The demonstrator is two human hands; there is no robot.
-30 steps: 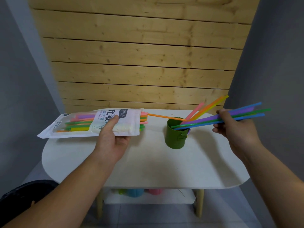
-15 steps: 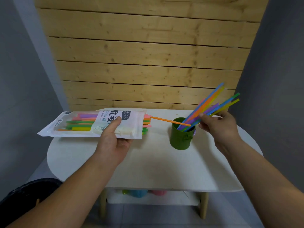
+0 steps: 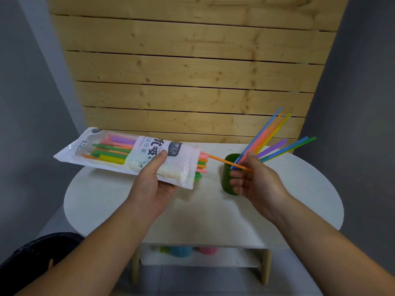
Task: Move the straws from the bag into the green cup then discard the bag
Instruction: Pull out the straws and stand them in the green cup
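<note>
The only words are on the white straw bag point(image 3: 136, 155), and from here they look upside down. Big dark Chinese letters run across its middle, with small English print beside them that seems to say "Drink Straw", though it is too blurry to be sure. A small dark patch point(image 3: 174, 148) near the open end has pale Chinese letters, too tiny to read.

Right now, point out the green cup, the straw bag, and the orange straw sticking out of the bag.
green cup point(image 3: 227, 178): head view, on its left outer wall.
straw bag point(image 3: 111, 150): head view, on the clear window over the straws.
orange straw point(image 3: 222, 160): head view, on the bare shaft between bag and cup.
</note>
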